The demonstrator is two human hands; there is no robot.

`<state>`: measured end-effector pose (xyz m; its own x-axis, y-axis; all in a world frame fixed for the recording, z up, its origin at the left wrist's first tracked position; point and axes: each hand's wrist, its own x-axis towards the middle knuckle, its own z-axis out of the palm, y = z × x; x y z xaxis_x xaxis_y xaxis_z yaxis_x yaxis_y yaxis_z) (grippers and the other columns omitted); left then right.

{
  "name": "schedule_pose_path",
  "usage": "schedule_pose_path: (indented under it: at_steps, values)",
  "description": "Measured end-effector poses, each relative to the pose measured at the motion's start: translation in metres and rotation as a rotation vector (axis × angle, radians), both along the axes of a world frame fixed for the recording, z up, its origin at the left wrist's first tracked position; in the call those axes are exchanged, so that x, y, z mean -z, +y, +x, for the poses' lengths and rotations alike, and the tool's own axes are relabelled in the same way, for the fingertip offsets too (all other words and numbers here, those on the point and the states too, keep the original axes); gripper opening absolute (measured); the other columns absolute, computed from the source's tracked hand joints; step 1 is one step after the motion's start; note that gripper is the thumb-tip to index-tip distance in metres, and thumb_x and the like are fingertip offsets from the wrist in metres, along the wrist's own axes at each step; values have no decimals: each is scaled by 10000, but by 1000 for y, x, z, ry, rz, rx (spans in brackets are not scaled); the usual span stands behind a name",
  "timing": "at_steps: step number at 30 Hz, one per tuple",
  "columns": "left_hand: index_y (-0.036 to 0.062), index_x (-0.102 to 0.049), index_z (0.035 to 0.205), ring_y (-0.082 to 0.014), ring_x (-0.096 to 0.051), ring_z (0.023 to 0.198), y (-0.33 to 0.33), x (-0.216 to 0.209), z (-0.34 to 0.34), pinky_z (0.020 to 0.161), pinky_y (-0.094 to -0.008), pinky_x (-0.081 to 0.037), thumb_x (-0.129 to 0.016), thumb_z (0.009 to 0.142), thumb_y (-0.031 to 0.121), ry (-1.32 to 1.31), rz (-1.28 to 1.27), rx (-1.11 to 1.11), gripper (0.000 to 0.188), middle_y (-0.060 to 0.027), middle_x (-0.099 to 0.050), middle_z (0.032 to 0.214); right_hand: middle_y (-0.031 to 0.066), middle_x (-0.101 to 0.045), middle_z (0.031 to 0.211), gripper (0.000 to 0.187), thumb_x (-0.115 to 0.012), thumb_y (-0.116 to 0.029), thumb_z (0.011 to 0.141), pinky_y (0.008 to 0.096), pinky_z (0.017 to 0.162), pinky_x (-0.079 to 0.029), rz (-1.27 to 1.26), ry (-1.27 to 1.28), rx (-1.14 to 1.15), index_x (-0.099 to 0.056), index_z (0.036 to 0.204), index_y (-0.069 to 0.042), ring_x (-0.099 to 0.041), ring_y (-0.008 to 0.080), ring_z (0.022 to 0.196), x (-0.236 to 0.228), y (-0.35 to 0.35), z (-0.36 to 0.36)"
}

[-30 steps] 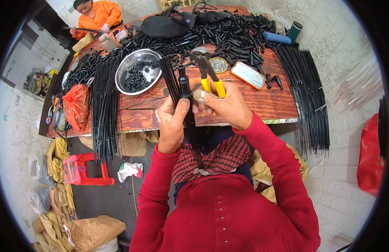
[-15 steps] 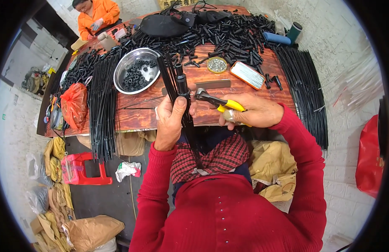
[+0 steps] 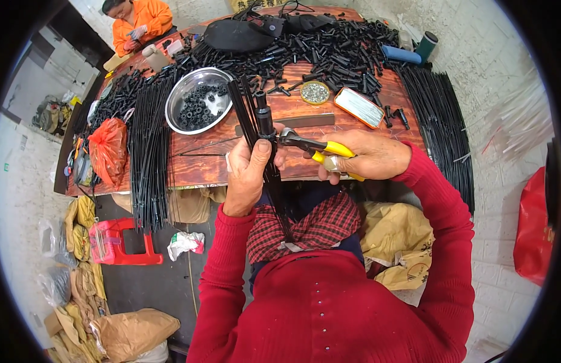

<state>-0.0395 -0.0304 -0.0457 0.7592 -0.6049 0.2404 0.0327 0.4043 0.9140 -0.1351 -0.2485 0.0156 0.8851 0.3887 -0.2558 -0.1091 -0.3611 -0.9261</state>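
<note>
Long black rods (image 3: 148,145) wait at the table's left, loose caps (image 3: 198,106) in the bowl (image 3: 178,100). The left hand (image 3: 249,172) grips a rod bundle (image 3: 256,130) tight; the right hand (image 3: 368,156) squeezes pliers (image 3: 313,148) onto one. Many look unfinished.

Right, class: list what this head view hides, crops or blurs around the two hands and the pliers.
1. Pliers: the jaw tips meet the black rod bundle, too small to resolve.
2. Right hand: palm and handle grip face away.
3. Left hand: covers the bundle's middle.
4. Round tin: contents too small.
</note>
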Motion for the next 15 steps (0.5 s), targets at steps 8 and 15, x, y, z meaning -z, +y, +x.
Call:
schedule_pose_path:
  at_steps: [8,15]
  values:
    - [-44,-566,1183,-96,-525,679,-1,3,-1,628,-244,-441,-560,986,363,-9,-11,-7,453,-34,-558,749,48,-640,851,196,-491,-146,980,264,645,-502,8,23,68,-585,1051,10,-621,112,718,-7,5,-2]
    - [-29,-574,1180,-86,-512,662,-6,4,-4,604,-235,-435,-547,998,311,-27,-9,-78,386,-24,-550,743,109,-664,786,179,-508,-131,949,350,603,-515,-72,-38,110,-584,1016,17,-660,199,678,0,14,-5]
